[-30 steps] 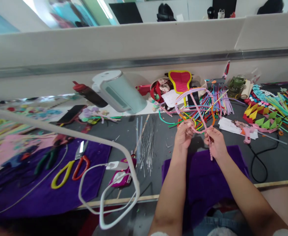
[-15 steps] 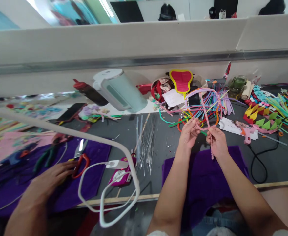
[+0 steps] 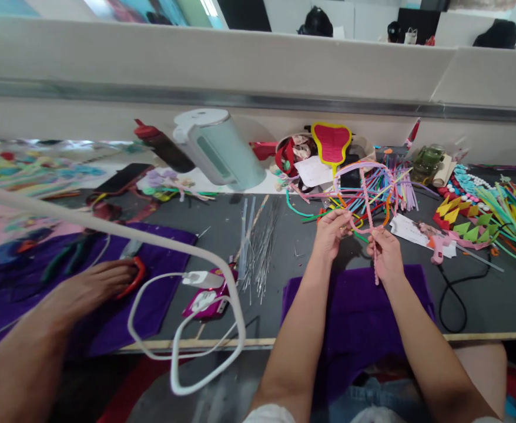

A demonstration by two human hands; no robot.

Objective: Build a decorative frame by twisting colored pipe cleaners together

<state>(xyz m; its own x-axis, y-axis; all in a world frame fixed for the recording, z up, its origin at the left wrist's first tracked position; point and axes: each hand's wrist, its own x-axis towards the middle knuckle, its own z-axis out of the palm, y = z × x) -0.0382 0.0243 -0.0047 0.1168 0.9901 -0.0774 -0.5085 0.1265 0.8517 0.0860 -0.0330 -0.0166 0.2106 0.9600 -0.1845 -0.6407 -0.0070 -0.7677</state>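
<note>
Both my hands hold a loop-shaped frame of pink and lilac pipe cleaners (image 3: 366,197) above the table. My left hand (image 3: 332,235) pinches its lower left part between thumb and fingers. At the lower crossing, the fingers of my right hand (image 3: 387,254) are closed on the pink stems, and one twisted stem end hangs down beside them. Beneath my forearms lies a folded purple cloth (image 3: 368,311). Just behind the frame is a pile of multicoloured pipe cleaners (image 3: 405,191).
At left, another person's hand (image 3: 103,285) covers part of the red-handled scissors (image 3: 138,275). A white cable (image 3: 176,352) loops over the table edge. Wire stems (image 3: 264,252) lie mid-table. A kettle (image 3: 227,150) stands behind; a pink glue gun (image 3: 438,247) lies right.
The other person's hand has moved onto the scissors' handles. My hands keep their hold on the pipe cleaner frame, with little visible change. The whole view has shifted slightly.
</note>
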